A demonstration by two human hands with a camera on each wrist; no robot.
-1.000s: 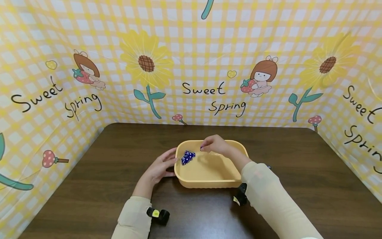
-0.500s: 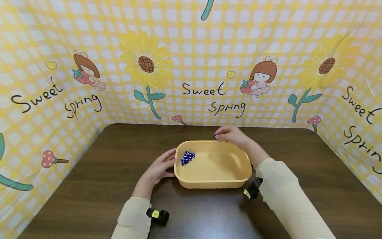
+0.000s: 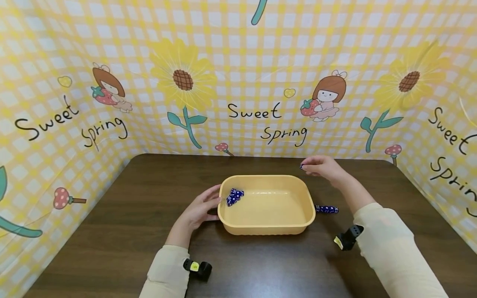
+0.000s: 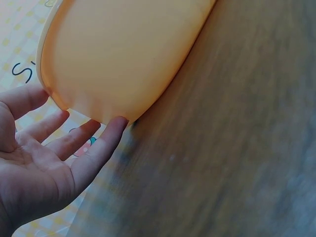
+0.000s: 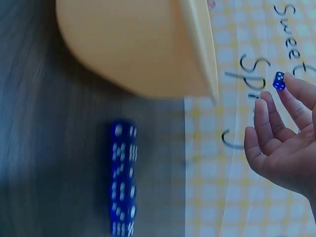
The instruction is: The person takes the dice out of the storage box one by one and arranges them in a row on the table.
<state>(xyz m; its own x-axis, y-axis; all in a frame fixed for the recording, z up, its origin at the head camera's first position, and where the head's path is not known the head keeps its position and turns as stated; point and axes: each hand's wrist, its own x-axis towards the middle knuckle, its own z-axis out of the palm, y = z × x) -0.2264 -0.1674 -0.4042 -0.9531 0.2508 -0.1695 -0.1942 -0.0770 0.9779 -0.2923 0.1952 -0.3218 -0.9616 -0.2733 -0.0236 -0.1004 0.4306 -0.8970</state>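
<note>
R fingers (image 5: pixel 302 89) pinching die (image 5: pixel 279 81), apart fr. tub's rim (image 3: pixel 266 226), L fingers (image 4: pixel 101 149) spread, touching its L wall (image 4: pixel 113 74)

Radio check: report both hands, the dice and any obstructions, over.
Left hand touching left end of tub. Right hand pinching one die, clear of tub. Dice cluster inside tub, dice row on table to its right. No obstruction seen.

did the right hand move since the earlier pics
Yes, rightward: in the head view, the right hand, pinching a blue die, went from over the yellow bin to near its far right corner; the bin stayed put.
</note>
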